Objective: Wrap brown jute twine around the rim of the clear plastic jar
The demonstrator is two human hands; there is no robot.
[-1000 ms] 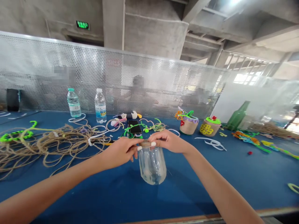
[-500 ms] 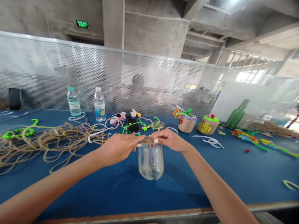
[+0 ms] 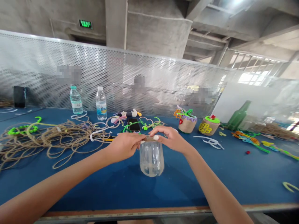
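Observation:
A clear jar [image 3: 152, 160] is upright between my hands, over the blue table. Around its mouth runs a narrow brown band [image 3: 151, 139] that looks like twine; fingers partly cover it. My left hand [image 3: 125, 145] grips the rim from the left, fingers closed together. On the opposite side, my right hand [image 3: 171, 139] pinches the rim, thumb in front and fingers curled over the top. A tangled heap of brown twine [image 3: 70, 137] lies to the left of my left hand.
Two water bottles [image 3: 101, 105] stand near the perforated metal screen [image 3: 158, 71]. Farther right are two twine-wrapped pots [image 3: 187, 123] with colourful trim, a green bottle [image 3: 239, 116] and loose pipe cleaners [image 3: 247, 137]. A black phone [image 3: 134, 125] lies behind the jar.
The view has shifted slightly. Both hands stay at the jar's rim, and the jar's base appears a little higher. My right fingers have shifted slightly over the mouth.

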